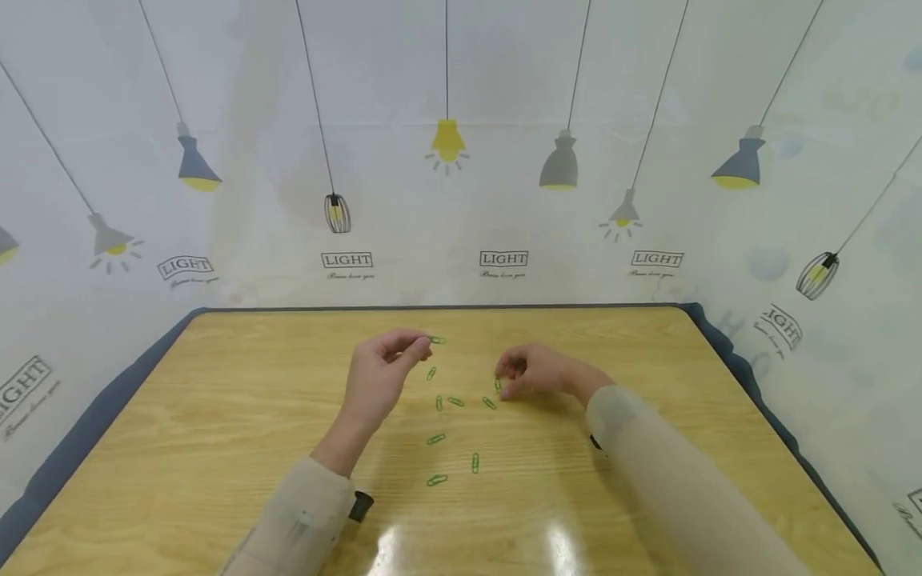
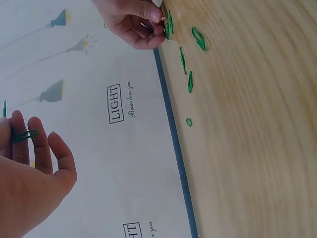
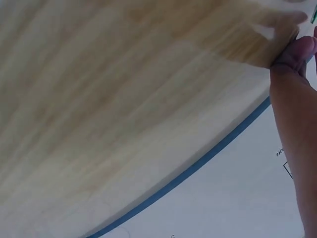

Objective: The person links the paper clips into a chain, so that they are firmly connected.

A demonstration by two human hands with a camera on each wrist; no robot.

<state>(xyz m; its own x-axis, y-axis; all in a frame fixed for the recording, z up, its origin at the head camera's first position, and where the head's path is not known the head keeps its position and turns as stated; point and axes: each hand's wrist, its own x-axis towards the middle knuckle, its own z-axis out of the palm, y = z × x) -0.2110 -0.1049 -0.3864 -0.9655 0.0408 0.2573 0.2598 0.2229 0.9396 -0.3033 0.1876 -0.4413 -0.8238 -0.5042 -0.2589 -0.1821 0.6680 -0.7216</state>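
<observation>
"Who holds what at the bench point(image 1: 252, 384)?"

"Hands apart: our left hand point(image 1: 376, 374), raised above the bench, pinches a green clip point(image 2: 26, 134) between thumb and fingers. A second green piece point(image 2: 5, 109) shows past that thumb in the left wrist view; we cannot tell whether the two are joined. Our right hand point(image 1: 543, 370), low over the middle of the bench, has thumb and fingertips at another clip point(image 1: 498, 386). Whether it grips, we cannot tell."

"And the others?"

"At least seven loose clips point(image 1: 435, 439) lie scattered down the middle of the bench."

"How do we expect them to handle?"

"Nearly weightless, we judge: thin, springy wire, smooth enough to skid or spin on the bench's glossy top. Hard to break, though one prised too wide could stay bent."

"Where should we take hold?"

"By the long sides near one rounded end, thumb against fingertip, the other end free. Flat on the bench, a clip offers little to grip; we would press one end to tip it up."
</observation>
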